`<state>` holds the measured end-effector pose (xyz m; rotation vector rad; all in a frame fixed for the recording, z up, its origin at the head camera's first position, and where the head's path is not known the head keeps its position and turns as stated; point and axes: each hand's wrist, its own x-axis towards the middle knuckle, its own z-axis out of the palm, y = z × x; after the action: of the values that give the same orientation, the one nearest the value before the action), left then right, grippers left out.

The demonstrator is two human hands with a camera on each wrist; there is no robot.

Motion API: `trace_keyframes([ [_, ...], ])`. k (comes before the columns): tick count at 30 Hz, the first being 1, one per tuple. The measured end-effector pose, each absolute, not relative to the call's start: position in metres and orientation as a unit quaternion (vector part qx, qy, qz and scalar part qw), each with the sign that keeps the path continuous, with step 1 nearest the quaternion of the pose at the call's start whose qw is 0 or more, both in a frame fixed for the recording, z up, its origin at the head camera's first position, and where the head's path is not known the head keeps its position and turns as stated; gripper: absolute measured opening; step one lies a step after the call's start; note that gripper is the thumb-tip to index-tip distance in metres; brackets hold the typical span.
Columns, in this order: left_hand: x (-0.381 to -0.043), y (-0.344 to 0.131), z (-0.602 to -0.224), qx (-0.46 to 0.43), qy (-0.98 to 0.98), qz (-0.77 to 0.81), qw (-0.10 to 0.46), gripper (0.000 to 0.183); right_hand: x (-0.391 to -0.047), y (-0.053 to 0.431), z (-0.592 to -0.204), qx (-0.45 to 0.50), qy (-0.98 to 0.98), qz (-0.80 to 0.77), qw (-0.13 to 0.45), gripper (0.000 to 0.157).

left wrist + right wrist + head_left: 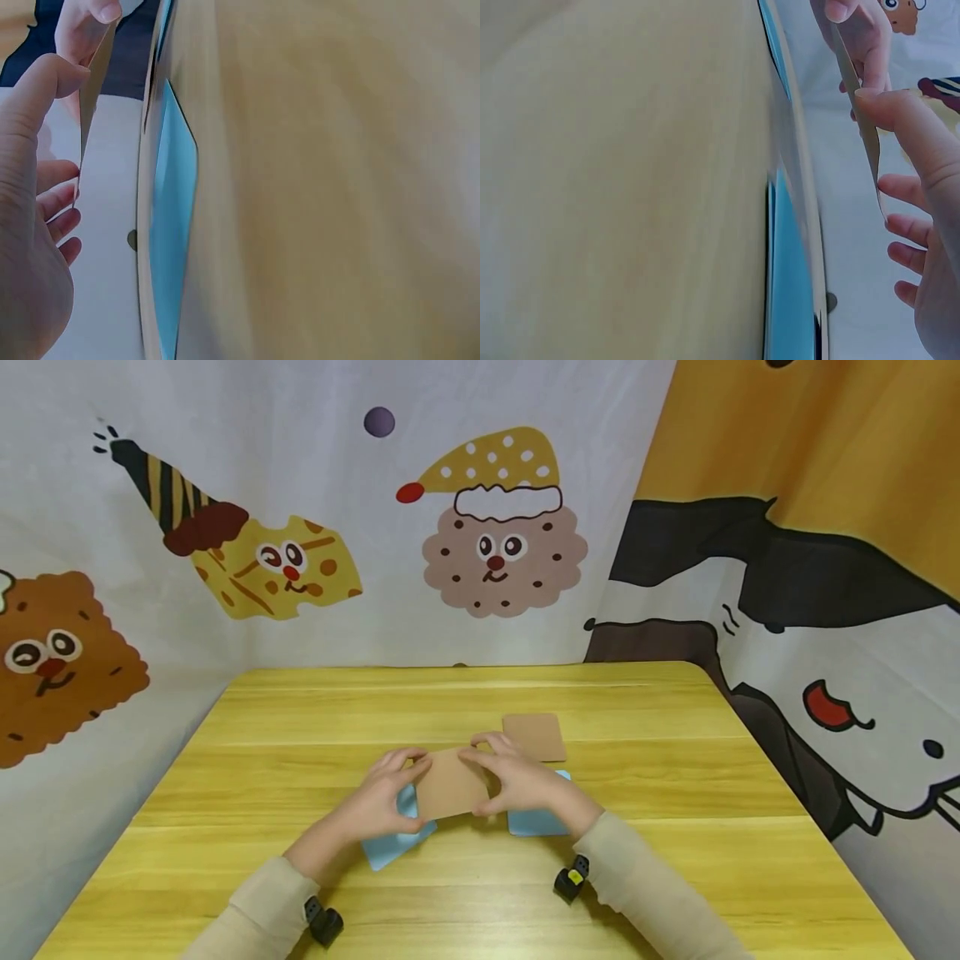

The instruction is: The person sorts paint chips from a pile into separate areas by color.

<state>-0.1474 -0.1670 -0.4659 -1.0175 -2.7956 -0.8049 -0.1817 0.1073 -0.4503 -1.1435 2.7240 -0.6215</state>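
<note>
A square of thin brown card (450, 785) is held up above the table between both hands. My left hand (384, 797) pinches its left side, with the thumb (64, 73) and fingers on opposite faces. My right hand (521, 783) grips the right side between thumb and fingertips. Seen edge-on in the right wrist view, the card (866, 131) looks slightly bent. Beneath the left hand lies a light blue square (382, 850), partly covered by that hand. Another light blue square (534, 823) lies under the right hand and forearm.
A second brown square (534, 737) lies flat on the wooden table (645, 718), just beyond the right hand. Behind the table hangs a cloth (315, 643) printed with cartoon figures. Both wrists carry small black cameras (326, 925).
</note>
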Motion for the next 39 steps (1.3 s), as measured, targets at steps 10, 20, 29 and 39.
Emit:
trace_keyframes([
  [10, -0.164, -0.134, -0.47, -0.349, -0.899, -0.265, 0.006, 0.092, -0.187, 0.142, -0.458, -0.374, 0.901, -0.218, 0.035, 0.088],
  [20, -0.191, -0.097, -0.47, -0.378, -0.896, -0.233, 0.002, 0.092, -0.196, 0.178, -0.461, -0.36, 0.904, -0.229, 0.014, 0.09],
  [29, -0.214, -0.072, -0.469, -0.391, -0.888, -0.24, -0.001, 0.091, -0.212, 0.204, -0.461, -0.359, 0.906, -0.225, 0.001, 0.09],
  [39, -0.236, -0.053, -0.467, -0.378, -0.899, -0.22, -0.018, 0.091, -0.23, 0.219, -0.464, -0.337, 0.917, -0.214, 0.013, 0.09],
])
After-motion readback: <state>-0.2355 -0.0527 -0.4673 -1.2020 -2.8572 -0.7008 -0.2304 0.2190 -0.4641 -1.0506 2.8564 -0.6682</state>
